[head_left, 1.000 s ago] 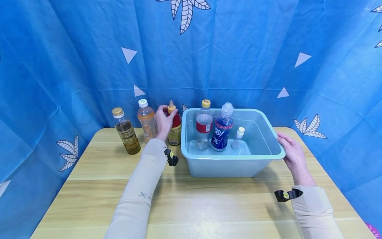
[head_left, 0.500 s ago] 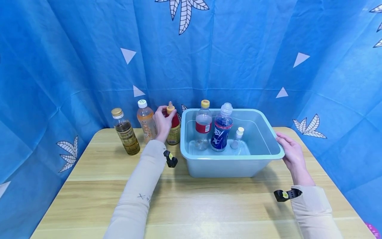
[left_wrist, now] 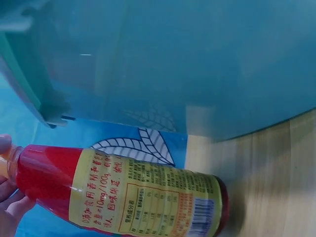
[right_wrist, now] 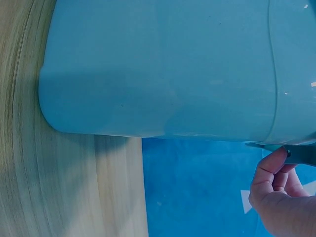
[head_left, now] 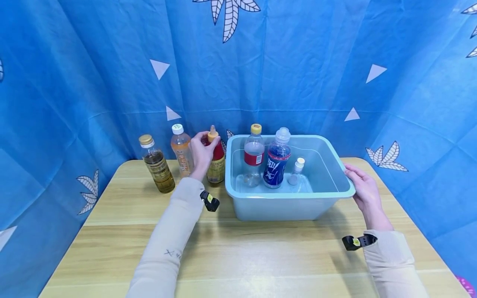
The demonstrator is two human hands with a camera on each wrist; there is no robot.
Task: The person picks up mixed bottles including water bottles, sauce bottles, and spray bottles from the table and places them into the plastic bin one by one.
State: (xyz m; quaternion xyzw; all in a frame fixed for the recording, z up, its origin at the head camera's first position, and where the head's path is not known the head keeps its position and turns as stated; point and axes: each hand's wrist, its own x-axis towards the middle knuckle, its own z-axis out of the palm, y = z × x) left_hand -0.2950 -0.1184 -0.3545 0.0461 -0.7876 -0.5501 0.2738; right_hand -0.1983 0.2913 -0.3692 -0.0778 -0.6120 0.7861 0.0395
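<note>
My left hand (head_left: 201,152) pinches the orange cap of a red condiment bottle (head_left: 216,167) with a yellow label, just left of the tub. The bottle stands near upright; whether its base touches the table I cannot tell. In the left wrist view the label of the bottle (left_wrist: 143,195) faces the camera, and fingertips (left_wrist: 17,210) show at its neck. At the right end, my right hand (head_left: 366,194) grips the rim of the light-blue plastic tub (head_left: 275,209). The right wrist view shows curled fingers of this hand (right_wrist: 279,190) at the rim of the tub (right_wrist: 158,74).
Inside the tub stand a clear bottle with a yellow cap (head_left: 254,159), a blue-labelled bottle (head_left: 277,165) and a small white-capped bottle (head_left: 297,171). Left of my left hand are an orange drink bottle (head_left: 183,153) and a brown-liquid bottle (head_left: 159,169). A blue curtain (head_left: 298,74) hangs behind the table (head_left: 238,256).
My left hand and forearm have shifted slightly left and nearer, and the red bottle's base sits a little lower in view. The right hand and tub stay put.
</note>
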